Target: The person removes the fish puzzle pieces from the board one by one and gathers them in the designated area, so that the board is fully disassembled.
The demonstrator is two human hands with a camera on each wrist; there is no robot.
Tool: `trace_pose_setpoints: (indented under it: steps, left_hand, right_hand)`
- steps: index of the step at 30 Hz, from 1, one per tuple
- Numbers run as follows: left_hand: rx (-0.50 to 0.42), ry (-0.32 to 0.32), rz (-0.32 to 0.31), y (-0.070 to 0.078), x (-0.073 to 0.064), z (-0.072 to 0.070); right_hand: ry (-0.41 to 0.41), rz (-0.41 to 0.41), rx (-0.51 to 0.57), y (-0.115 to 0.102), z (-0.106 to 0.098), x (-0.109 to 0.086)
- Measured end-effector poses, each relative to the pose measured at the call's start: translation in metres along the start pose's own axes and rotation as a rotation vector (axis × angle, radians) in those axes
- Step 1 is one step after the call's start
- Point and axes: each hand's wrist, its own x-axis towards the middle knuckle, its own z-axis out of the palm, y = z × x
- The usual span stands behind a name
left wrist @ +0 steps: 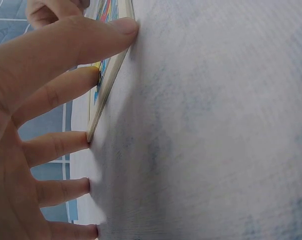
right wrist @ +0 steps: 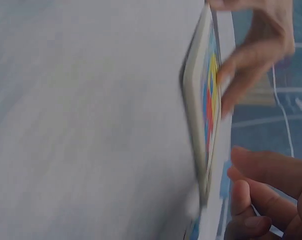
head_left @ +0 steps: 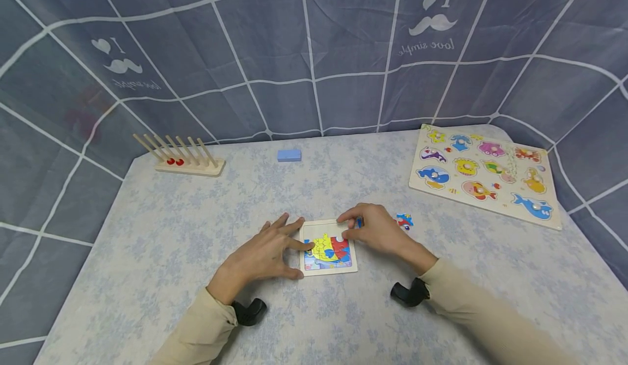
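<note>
A small wooden tray puzzle (head_left: 328,271) lies on the table, partly filled with yellow, red and blue pieces; its upper part shows bare wood. My left hand (head_left: 267,248) is spread along its left side, with the thumb (left wrist: 125,26) on the frame's near corner and one fingertip on the pieces. Over the upper right corner hovers my right hand (head_left: 375,229), its thumb and index fingertips apart and no piece visible between them. A blue piece (head_left: 360,222) shows beside that hand, partly hidden by it. Just beyond lies a blue and red piece (head_left: 405,221).
A wooden peg stand (head_left: 191,169) with two red beads stands at the back left. A blue block (head_left: 289,156) lies at the back middle. At the back right is a large sea-animal knob puzzle board (head_left: 453,190). A grid-patterned curtain (head_left: 275,43) hangs behind the table.
</note>
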Motion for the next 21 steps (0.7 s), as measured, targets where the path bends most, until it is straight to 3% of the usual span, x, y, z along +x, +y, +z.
trace_pose_setpoints:
  steps: [9, 15, 21]
  left_hand:
    - [-0.030, -0.006, 0.029, -0.002, -0.001, -0.002]
    - [-0.037, -0.003, 0.026, -0.002, -0.001, -0.003]
    - [-0.024, -0.015, 0.035, -0.004, -0.002, -0.005]
  right_hand:
    - [-0.137, -0.059, -0.040, -0.022, 0.028, 0.008]
    - [-0.142, -0.057, -0.098, -0.028, 0.037, 0.008]
    - [-0.116, 0.008, -0.139, -0.034, 0.040, 0.010]
